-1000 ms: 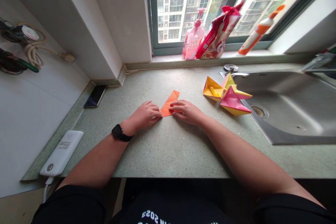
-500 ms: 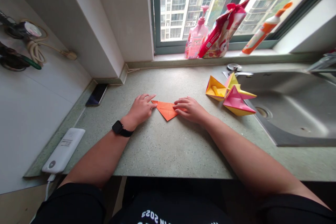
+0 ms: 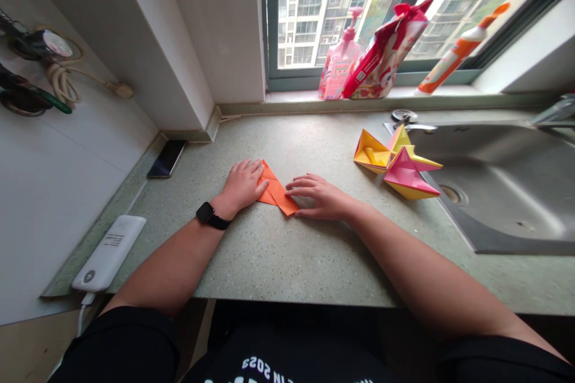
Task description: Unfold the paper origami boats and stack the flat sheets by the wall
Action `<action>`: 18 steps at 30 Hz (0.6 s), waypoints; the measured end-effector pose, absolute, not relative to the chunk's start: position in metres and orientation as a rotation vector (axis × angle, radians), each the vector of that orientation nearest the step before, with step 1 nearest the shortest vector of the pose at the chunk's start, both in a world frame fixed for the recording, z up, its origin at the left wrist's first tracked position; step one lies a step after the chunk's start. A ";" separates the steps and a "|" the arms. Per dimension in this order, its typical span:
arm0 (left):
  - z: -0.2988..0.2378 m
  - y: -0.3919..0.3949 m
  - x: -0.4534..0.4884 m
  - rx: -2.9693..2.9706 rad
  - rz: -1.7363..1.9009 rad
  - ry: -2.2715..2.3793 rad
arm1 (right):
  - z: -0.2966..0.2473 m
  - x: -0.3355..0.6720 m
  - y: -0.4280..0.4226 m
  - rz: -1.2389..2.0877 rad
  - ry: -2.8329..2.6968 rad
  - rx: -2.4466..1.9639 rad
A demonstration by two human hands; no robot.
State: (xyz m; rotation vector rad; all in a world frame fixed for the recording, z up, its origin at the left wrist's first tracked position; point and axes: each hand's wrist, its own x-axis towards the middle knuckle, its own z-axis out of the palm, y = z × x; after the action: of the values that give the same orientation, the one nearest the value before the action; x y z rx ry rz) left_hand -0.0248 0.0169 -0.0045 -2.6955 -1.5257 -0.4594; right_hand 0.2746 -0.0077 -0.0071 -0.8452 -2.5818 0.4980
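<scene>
A folded orange paper [image 3: 276,192] lies flat on the speckled green counter [image 3: 287,251] in front of me. My left hand [image 3: 242,184], with a black watch on its wrist, rests on the paper's left part, fingers stretched flat. My right hand [image 3: 317,196] touches the paper's right edge with its fingertips, fingers extended and slightly spread. Neither hand lifts the paper.
Two folded paper shapes, yellow [image 3: 375,152] and pink-yellow [image 3: 406,175], sit by the steel sink [image 3: 503,191]. A phone [image 3: 166,159] and a white power bank [image 3: 110,252] lie at the left. A pink pump bottle [image 3: 339,60], a red bag [image 3: 384,54] and an orange-capped bottle [image 3: 453,57] stand on the sill.
The orange paper has been turned on the counter, from pointing away, through a downward triangle, to a slanted strip. Both hands shifted with it, staying flat on it.
</scene>
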 end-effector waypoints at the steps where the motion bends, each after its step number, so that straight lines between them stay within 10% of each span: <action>1: -0.005 0.018 -0.025 -2.730 -0.478 -1.490 | -0.008 0.275 -0.007 0.475 -2.568 -0.854; 18: -0.007 0.015 -0.016 -3.049 -0.231 -1.366 | -0.003 0.275 -0.005 0.429 -2.460 -0.786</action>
State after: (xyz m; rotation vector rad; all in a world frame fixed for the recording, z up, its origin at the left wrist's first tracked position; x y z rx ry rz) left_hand -0.0155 0.0146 -0.0070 -3.0494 -1.3661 -0.2306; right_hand 0.2750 -0.0051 -0.0027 -0.7862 -2.4601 0.4295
